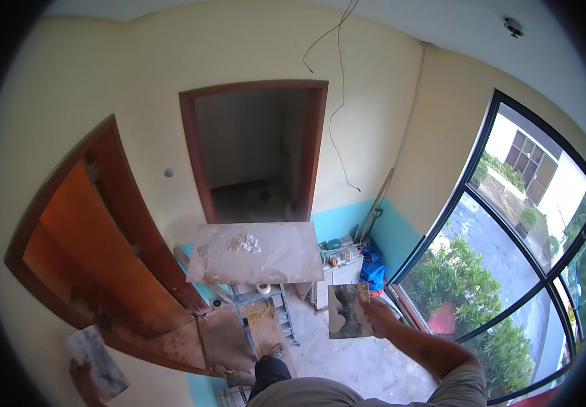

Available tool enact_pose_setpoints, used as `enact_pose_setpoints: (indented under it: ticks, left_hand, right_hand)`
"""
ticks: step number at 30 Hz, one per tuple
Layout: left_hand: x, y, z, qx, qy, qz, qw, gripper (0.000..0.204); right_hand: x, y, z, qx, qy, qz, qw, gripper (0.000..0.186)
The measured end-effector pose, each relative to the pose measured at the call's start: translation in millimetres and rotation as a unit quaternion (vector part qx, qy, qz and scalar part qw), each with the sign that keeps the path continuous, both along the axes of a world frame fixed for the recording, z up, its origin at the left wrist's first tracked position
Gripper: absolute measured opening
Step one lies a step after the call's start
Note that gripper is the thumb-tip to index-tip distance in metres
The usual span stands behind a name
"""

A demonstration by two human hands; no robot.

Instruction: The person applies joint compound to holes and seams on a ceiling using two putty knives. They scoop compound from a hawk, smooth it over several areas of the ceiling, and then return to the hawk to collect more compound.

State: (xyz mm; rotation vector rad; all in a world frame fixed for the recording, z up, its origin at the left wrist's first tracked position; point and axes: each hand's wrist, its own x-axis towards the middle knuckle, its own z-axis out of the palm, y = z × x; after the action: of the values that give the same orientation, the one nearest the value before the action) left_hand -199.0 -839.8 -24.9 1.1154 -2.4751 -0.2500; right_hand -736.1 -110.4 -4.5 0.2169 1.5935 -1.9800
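- Fingers of the right hand [376,311] are closed on the right edge of a smeared steel trowel blade [348,311], held flat and face-up at about 5 o'clock, likely so whatever is on it does not slide off
- Left hand [84,378], low at 8 o'clock, grips a second, lighter smeared plaster float [95,359] from below; its fingers wrap the near end, tilting the blade up and away from the body
- Mixing board [252,252] sits near the centre, laid level on a metal stand [266,313] to serve as a work surface, with a small white lump of plaster [245,243] near its far edge at 12 o'clock
- Orange-brown door [96,258] stands open at 9 o'clock
- Dark open doorway [256,152] lies beyond the board
- Big window [530,230] fills 3 o'clock, with blue bags [373,268] and tools heaped in the corner beside it
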Motion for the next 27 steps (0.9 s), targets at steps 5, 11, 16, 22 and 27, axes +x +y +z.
enact_pose_setpoints:
  ticks: [5, 11, 16, 22, 27]
  left_hand:
    - [-249, 36, -63, 0.385, 0.171, -0.072, 0.904, 0.060]
    - [-488, 92, -199, 0.311, -0.019, -0.168, 0.935, 0.041]
    - [-650, 168, -181, 0.247, -0.124, -0.206, 0.939, 0.039]
    - [-778, 169, -220, 0.175, -0.154, -0.238, 0.943, 0.032]
    - [-844, 142, -268, 0.088, -0.170, -0.254, 0.948, 0.027]
  right_hand:
    - [-43, -32, -86, -0.031, -0.023, -0.104, 0.994, 0.035]
    - [-95, -99, -103, -0.098, -0.085, -0.129, 0.983, 0.034]
    - [-176, -154, -169, -0.079, -0.071, -0.171, 0.980, 0.035]
    - [-257, -231, -271, 0.010, -0.052, -0.140, 0.989, 0.036]
    - [-298, -287, -325, 0.056, -0.067, -0.161, 0.983, 0.037]
